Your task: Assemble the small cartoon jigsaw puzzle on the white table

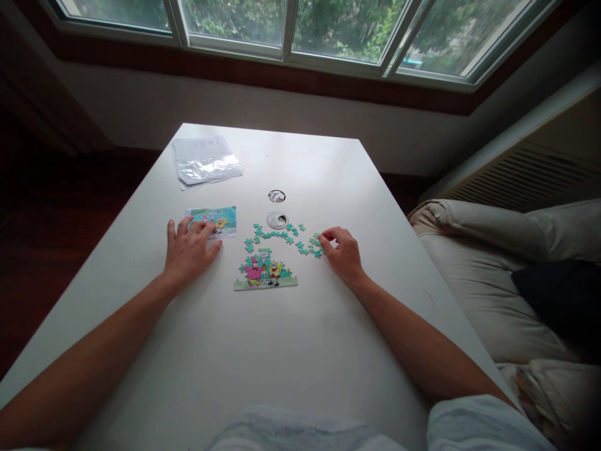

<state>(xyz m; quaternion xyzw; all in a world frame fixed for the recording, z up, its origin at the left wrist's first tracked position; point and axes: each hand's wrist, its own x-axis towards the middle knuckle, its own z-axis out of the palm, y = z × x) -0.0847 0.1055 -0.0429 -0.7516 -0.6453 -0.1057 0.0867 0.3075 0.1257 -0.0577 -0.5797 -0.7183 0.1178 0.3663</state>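
My left hand (190,250) lies with fingers spread over the left part of a small reference picture (228,219) of cartoon figures. In front of me is a partly assembled jigsaw puzzle (265,272), with pink and yellow figures above a pale green bottom strip and an uneven top edge. Several loose teal puzzle pieces (282,235) are scattered in a curved band behind it. At the right end of that band is my right hand (342,254), its thumb and forefinger pinched together among the pieces. Whatever sits between those fingertips is too small to make out.
The white table (282,351) carries a clear plastic sleeve with papers (206,161) at its far left. Two round inserts (277,220) are set in the tabletop behind the pieces. A beige sofa (469,269) stands along the right, and windows (235,22) line the far wall.
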